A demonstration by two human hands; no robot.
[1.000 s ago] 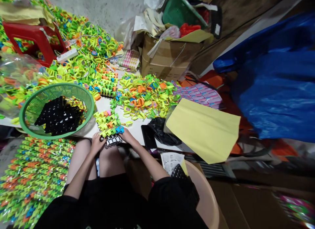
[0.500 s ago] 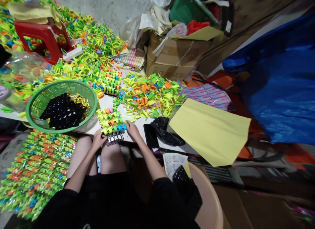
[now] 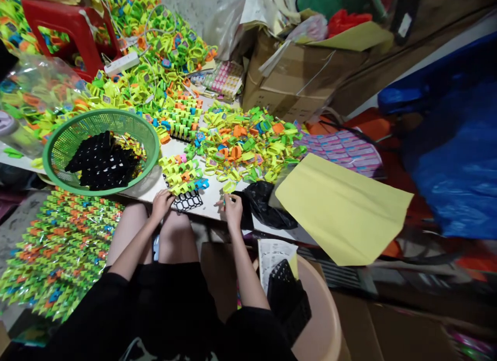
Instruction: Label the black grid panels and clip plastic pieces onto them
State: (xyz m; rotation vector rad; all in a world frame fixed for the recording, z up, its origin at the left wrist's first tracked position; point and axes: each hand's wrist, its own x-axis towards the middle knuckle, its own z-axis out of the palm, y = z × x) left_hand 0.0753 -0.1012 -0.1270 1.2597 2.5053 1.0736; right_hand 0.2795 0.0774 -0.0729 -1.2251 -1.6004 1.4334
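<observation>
A black grid tray point(image 3: 188, 199) lies at the near edge of the white table point(image 3: 212, 206), its far part filled with rows of neon plastic rings point(image 3: 181, 174). My left hand point(image 3: 162, 201) rests with curled fingers at the tray's left corner. My right hand point(image 3: 233, 208) is to the right of the tray, fingers pinched on a small yellow-green ring at the table's edge. A loose heap of green, yellow and orange rings point(image 3: 240, 144) lies just beyond my right hand.
A green mesh basket point(image 3: 70, 138) holding black trays sits at the left. A yellow paper sheet point(image 3: 341, 211) and a black bag point(image 3: 262, 203) lie to the right. Cardboard box point(image 3: 295, 87) behind, red stool point(image 3: 73, 27) far left, beige tub point(image 3: 324, 319) by my knee.
My right hand left the tray and moved right to the table's edge, now pinching a ring. The camera view shifted so everything sits lower and farther right in the picture.
</observation>
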